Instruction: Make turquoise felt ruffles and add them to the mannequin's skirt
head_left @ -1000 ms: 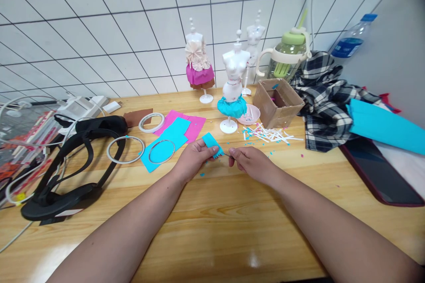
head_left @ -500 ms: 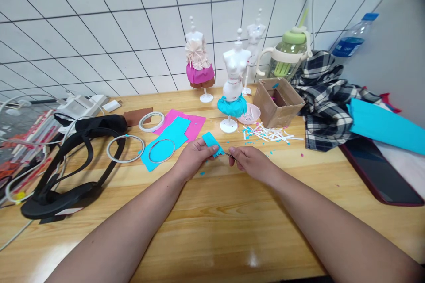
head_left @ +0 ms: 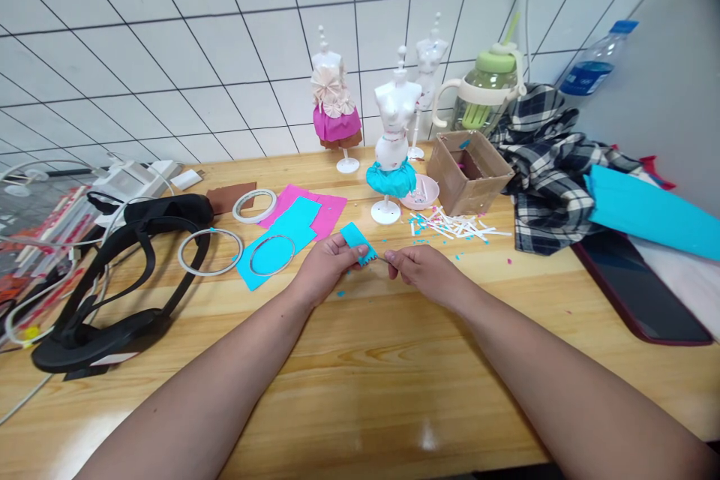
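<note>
My left hand (head_left: 326, 262) pinches a small folded piece of turquoise crepe paper (head_left: 353, 235), its lower edge cut into short notches. Closed around the handles of small scissors (head_left: 382, 259) is my right hand (head_left: 413, 268); the thin metal tips reach the notched edge. The fingers cover most of the scissors. Just beyond the hands stands a white mini mannequin (head_left: 397, 101) with a puffy turquoise skirt (head_left: 390, 178). A turquoise sheet (head_left: 301, 219) lies left of my left hand, partly over magenta paper (head_left: 333, 216).
Tape rolls (head_left: 255, 205) and a black headset (head_left: 112, 330) lie left. Behind are a dressed mannequin (head_left: 336, 124) and a bare one (head_left: 430, 64). To the right are a cardboard box (head_left: 478, 191), white paper strips (head_left: 461, 225), a plaid cloth (head_left: 543, 202) and a phone (head_left: 646, 292).
The scissors' tips have shifted slightly along the paper's notched edge. Both hands otherwise keep their grip, and the whole view has drifted a little.
</note>
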